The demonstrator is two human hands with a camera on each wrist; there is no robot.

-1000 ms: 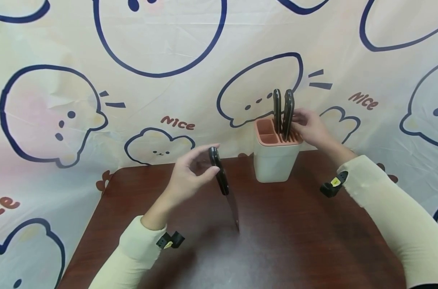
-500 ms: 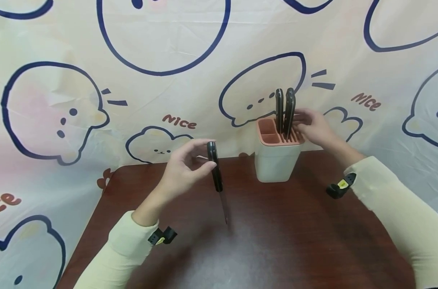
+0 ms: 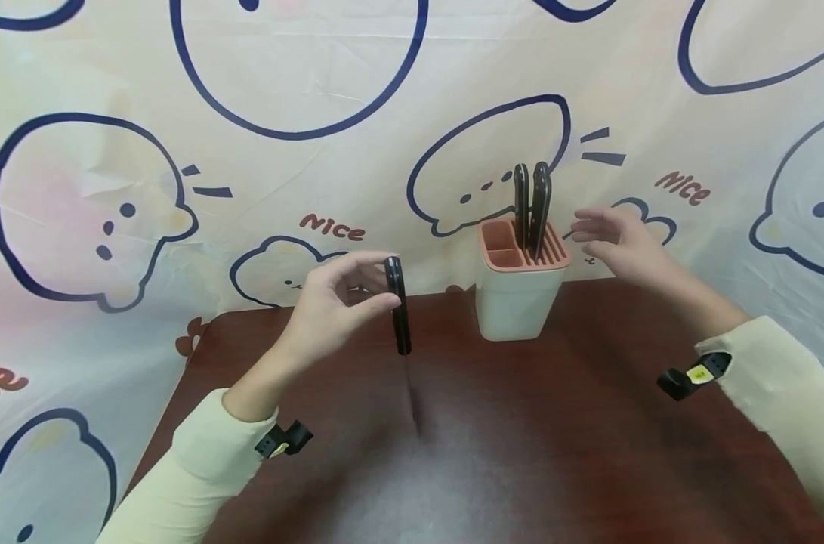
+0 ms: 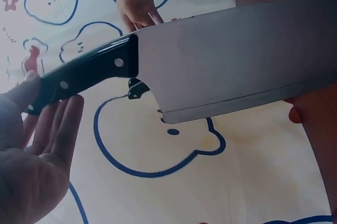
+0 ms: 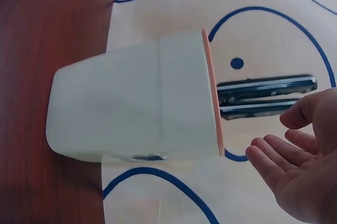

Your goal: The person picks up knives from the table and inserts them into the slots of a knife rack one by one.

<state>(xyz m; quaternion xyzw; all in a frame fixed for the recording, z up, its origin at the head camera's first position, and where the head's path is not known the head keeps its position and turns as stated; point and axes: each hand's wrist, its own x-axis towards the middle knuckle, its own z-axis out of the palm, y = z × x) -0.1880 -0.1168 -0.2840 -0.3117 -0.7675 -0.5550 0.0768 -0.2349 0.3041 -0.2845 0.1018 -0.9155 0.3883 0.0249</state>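
Note:
My left hand (image 3: 326, 302) pinches the black handle of a cleaver (image 3: 398, 310) between thumb and fingers, left of centre in the head view. Its blade hangs down, seen nearly edge-on there. The left wrist view shows the wide, grey cleaver blade (image 4: 231, 61) broadside, with rivets on the handle. On the right, a pale knife holder (image 3: 513, 306) with an orange slotted top stands upright. Two black-handled knives (image 3: 540, 208) stand in its slots, blades hidden inside. My right hand (image 3: 618, 240) is just right of the holder, apart from it, fingers loosely extended and holding nothing.
The dark red-brown table (image 3: 507, 438) runs beneath both hands. Behind it hangs a pale cloth (image 3: 357, 174) printed with blue cartoon outlines, close behind the knife holder. The holder's top has square compartments on its left and narrow slots on its right.
My right hand has moved right, away from the knife holder's top. My left hand has shifted slightly left with the cleaver, whose blade now hangs closer to vertical. The knife holder stays in place.

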